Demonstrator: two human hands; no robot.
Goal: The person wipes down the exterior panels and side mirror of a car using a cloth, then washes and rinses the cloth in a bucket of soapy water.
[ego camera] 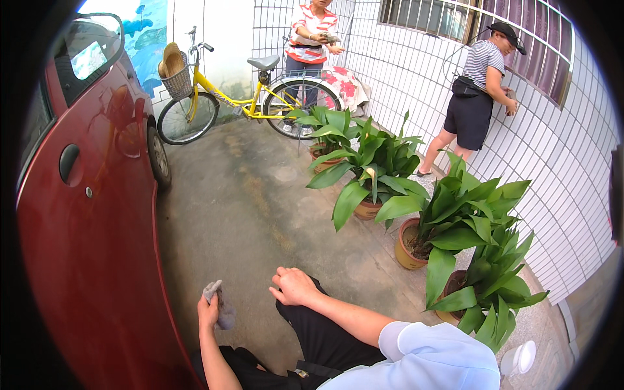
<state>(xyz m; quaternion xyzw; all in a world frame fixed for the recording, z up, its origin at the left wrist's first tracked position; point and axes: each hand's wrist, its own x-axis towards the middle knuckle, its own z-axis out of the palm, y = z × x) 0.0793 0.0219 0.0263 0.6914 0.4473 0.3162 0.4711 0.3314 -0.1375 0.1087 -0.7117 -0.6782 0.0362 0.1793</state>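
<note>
A crumpled grey cloth (223,312) is pinched in my left hand (208,313) and hangs over the concrete floor (234,204). Just left of that hand stands the red car (92,243), with its door side towards me; cloth and hand look apart from it. My right hand (296,285) rests over my bent knee in black trousers (326,336). It holds nothing, its fingers are slightly curled and the thumb stands away from them.
Several potted broad-leaved plants (453,229) line the right side. A white plastic bucket (517,358) stands at lower right. Behind is a yellow bicycle (243,101) with a basket. One person (312,34) holds a cloth there; another person (480,87) works at the tiled wall (541,156).
</note>
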